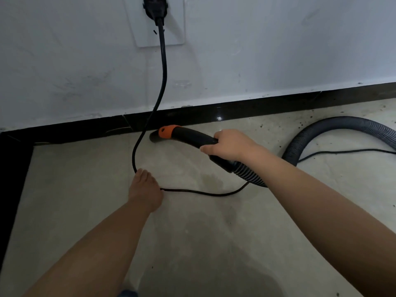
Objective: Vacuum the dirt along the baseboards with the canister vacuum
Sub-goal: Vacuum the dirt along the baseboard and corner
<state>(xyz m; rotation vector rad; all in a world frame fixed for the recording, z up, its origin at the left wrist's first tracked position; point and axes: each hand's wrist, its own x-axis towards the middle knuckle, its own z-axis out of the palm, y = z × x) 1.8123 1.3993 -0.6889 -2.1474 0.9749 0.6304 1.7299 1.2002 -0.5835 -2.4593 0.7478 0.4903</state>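
Right now my right hand (230, 144) is wrapped around the black handle of the vacuum nozzle (184, 137), fingers curled over the top of it, while my left hand (145, 189) is down on the floor at about seven o'clock from the nozzle mouth, gripping the power cord (162, 69) where it loops low; the fingers fold under the palm, so I cannot see exactly how they pinch it. To do this stretch well, I judge I should draw that cord toward me and away from the wall, since it drops from the wall socket (159, 20) at twelve o'clock and crosses right in front of the nozzle's path along the baseboard (235, 110). Then I would keep the slanted mouth low and tucked into the seam where floor meets baseboard, sliding slowly toward nine o'clock so the suction has time to lift grit. The risk, as I see it, is the nozzle snagging or sucking at the cord, or tugging the plug. The nozzle itself is short and black with an orange collar (168, 132) near its tip, its open end angled just beside the baseboard. Behind my wrist the ribbed grey hose (342, 129) arcs off to three o'clock, where dark specks of dirt (300, 123) dot the pale tile floor (192, 232) near the wall; the canister is out of view.
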